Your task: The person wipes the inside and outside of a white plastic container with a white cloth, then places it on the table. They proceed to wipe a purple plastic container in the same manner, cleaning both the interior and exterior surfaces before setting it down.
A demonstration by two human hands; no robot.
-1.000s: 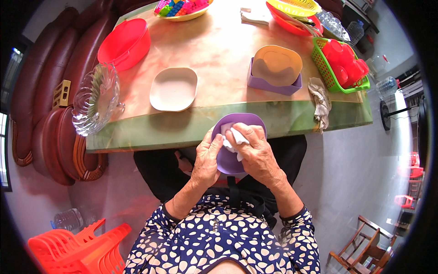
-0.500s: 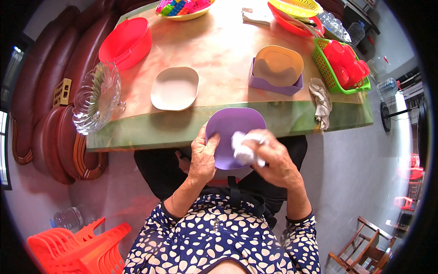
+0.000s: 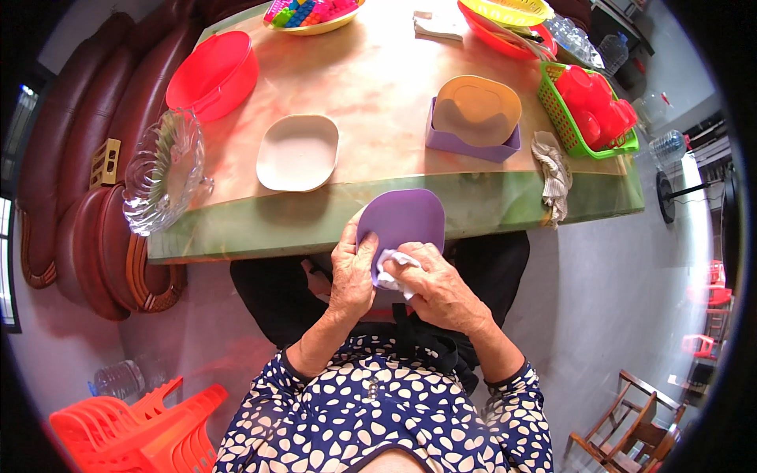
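At the near edge of a long green-and-peach marbled table [image 3: 371,162], a rounded-square purple plastic bowl [image 3: 404,221] sits clamped in the left hand [image 3: 351,272]; the right hand [image 3: 438,290] closes around a crumpled white cloth [image 3: 388,270] inside it, wiping apparently under way, how much remains unclear

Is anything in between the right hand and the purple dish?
Yes, a crumpled white cloth. The right hand holds it against the lower part of the purple dish. Nothing visible stands between the left hand and the dish: its thumb rests right on it.
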